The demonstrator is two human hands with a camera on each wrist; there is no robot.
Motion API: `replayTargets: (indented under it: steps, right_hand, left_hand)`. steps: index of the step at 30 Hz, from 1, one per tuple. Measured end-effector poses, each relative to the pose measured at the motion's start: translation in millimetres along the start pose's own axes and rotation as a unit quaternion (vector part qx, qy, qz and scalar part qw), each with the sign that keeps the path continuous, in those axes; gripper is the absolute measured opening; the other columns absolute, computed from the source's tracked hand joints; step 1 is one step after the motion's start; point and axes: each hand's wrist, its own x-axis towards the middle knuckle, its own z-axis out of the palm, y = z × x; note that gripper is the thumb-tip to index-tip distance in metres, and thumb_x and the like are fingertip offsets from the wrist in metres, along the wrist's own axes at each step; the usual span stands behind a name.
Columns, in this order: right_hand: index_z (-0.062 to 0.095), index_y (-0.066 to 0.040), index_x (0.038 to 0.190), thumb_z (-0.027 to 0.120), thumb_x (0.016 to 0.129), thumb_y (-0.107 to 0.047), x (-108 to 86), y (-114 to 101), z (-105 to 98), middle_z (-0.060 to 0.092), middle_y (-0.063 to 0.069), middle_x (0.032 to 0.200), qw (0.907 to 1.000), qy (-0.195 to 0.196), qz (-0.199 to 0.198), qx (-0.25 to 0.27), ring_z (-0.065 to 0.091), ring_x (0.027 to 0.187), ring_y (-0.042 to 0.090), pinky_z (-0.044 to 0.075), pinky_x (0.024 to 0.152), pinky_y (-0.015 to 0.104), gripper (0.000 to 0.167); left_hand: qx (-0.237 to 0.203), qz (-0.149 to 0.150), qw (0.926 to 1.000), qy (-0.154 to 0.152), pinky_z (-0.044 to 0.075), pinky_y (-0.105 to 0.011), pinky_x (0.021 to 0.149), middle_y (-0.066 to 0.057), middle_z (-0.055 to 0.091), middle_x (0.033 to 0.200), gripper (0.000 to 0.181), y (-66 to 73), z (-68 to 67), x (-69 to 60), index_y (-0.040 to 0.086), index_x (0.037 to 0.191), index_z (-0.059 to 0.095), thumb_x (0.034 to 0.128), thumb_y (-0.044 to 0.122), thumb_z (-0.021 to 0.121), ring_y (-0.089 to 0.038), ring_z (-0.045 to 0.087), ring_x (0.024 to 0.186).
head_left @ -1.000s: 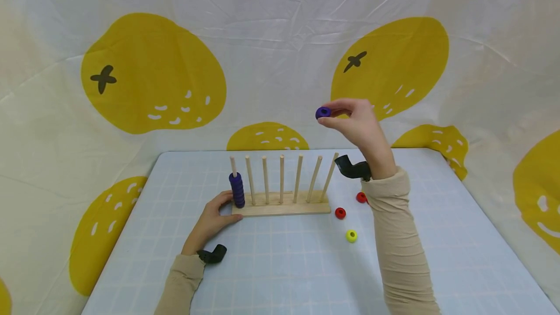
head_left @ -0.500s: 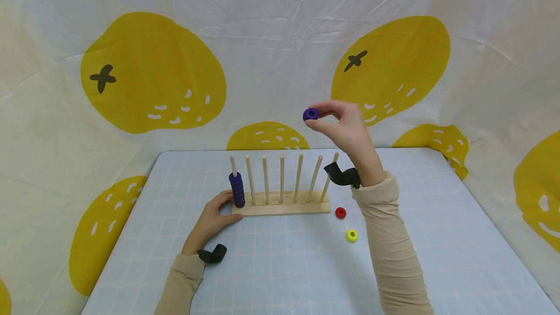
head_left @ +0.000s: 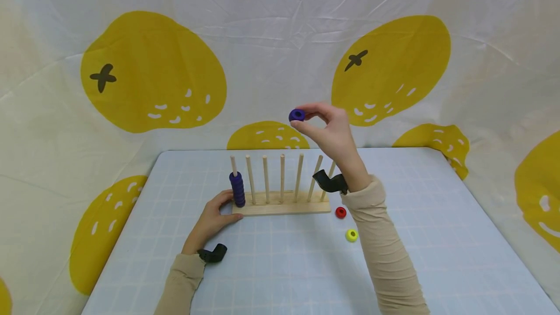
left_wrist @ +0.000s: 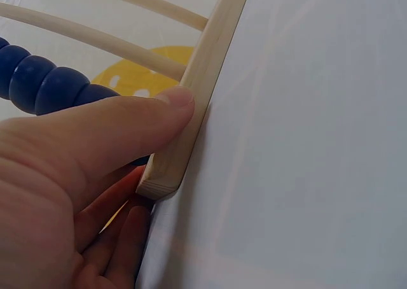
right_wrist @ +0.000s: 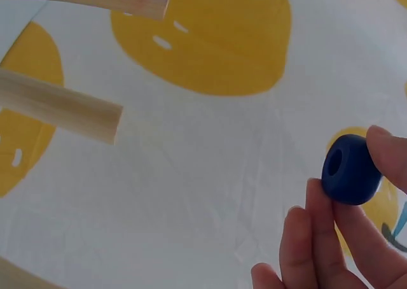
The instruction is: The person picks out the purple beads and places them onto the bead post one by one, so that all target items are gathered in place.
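A wooden peg rack [head_left: 284,209] with a row of upright pegs stands on the table, its leftmost peg threaded with a stack of dark blue beads [head_left: 237,189]. My left hand [head_left: 214,215] grips the left end of the rack's base; in the left wrist view the thumb [left_wrist: 152,120] presses along the front edge, with fingers behind. Raised above the rack, my right hand [head_left: 330,130] pinches one blue bead [head_left: 297,115] between thumb and fingers. In the right wrist view that bead [right_wrist: 351,170] shows its hole facing left, apart from the peg tips.
A red bead [head_left: 341,213] lies just right of the rack, and a yellow bead [head_left: 352,236] lies nearer. The table [head_left: 271,276] has a pale checked cover. Behind it hangs a white cloth [head_left: 280,62] printed with yellow fruit.
My right hand has carried the blue bead leftward above the rack, and its forearm now hides the red beads seen farther right. The left hand and rack have stayed put.
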Motion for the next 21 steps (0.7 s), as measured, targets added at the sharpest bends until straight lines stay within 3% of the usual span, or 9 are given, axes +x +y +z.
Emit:
replayTargets:
  steps: [7,11,16,21]
  right_hand:
    - [0.073,0.001,0.107,0.079,0.084,-0.002,0.5,2,14,0.069,0.013,0.097,0.9992,0.002,-0.037,0.014,0.061,0.090,0.022,0.047,0.098,0.039,0.025]
    - [0.070,0.008,0.107,0.076,0.083,0.006,1.4,1,22,0.068,0.020,0.097,0.9980,0.006,-0.053,0.033,0.060,0.089,0.028,0.047,0.097,0.045,0.025]
    - [0.067,0.015,0.105,0.073,0.083,0.011,-2.1,-22,32,0.065,0.027,0.097,0.9975,0.009,-0.061,0.034,0.058,0.089,0.034,0.047,0.096,0.049,0.023]
    - [0.068,0.014,0.104,0.072,0.083,0.010,-4.0,-34,41,0.066,0.025,0.097,0.9976,0.003,-0.066,0.020,0.059,0.090,0.031,0.048,0.093,0.047,0.022]
  left_hand:
    - [-0.003,0.002,1.0000,0.000,0.034,-0.052,0.114,-0.010,0.056,0.138,0.054,0.6,-0.4,0.1,0.006,0.125,0.065,0.0772,0.018,0.087,-0.032,0.045,0.134]
    - [0.000,-0.001,1.0000,0.000,0.034,-0.051,0.114,-0.010,0.056,0.139,0.055,-0.6,-0.2,0.3,0.006,0.126,0.065,0.0772,0.019,0.087,-0.032,0.045,0.135]
    - [0.001,-0.002,1.0000,-0.001,0.034,-0.052,0.114,-0.009,0.056,0.139,0.055,-0.8,-0.1,0.1,0.006,0.126,0.065,0.0775,0.020,0.087,-0.032,0.045,0.135]
    - [-0.002,0.006,1.0000,-0.001,0.034,-0.052,0.114,-0.009,0.057,0.138,0.055,-0.6,-0.5,0.4,0.007,0.126,0.065,0.0772,0.018,0.087,-0.032,0.046,0.134]
